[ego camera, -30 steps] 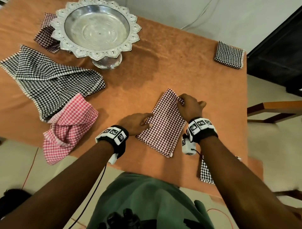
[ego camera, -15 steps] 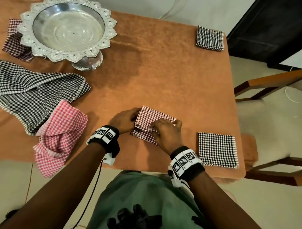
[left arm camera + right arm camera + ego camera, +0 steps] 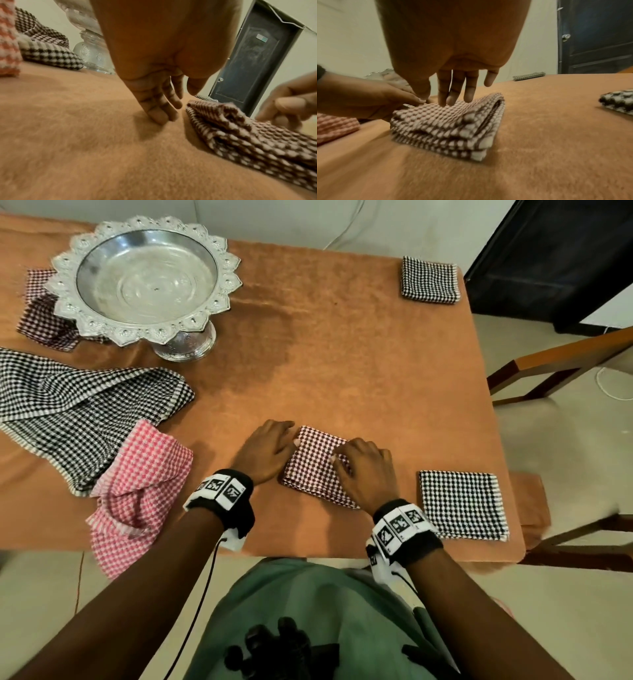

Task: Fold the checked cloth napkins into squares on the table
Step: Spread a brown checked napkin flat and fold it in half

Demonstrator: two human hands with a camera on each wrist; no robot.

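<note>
1. The right hand [image 3: 366, 470] lies palm down on the maroon checked napkin [image 3: 313, 467], its fingers [image 3: 453, 89] straight and released, the tips pressing the top layer near the napkin's middle.
2. The left hand [image 3: 267, 451] rests at the napkin's left edge; its fingers [image 3: 159, 106] reach down nearly straight, tips on the desk [image 3: 342, 354] just beside the cloth, gripping nothing. In the head view the thumb touches the napkin's far left corner.
3. The maroon checked napkin sits folded into a thick, roughly square stack near the front edge of the desk, between the two hands; the right wrist view shows several layers with slightly uneven edges.
4. Just to the right of it, apart from the right hand, a black checked napkin [image 3: 462, 505] lies flat, folded square, at the front right corner.
5. A second black checked folded square [image 3: 430, 284] lies at the far right corner, well apart.
6. To the left of the left hand, a pink checked napkin [image 3: 137, 491] lies rumpled and hangs over the front edge; a large black checked cloth [image 3: 78, 412] lies loose beside it, touching it.
7. Farther back on the left stands a silver pedestal bowl [image 3: 147, 278], with another maroon checked napkin [image 3: 41, 320] partly under its rim.
8. An orange cloth covers the desk; a wooden chair [image 3: 561, 364] stands to its right.
</note>
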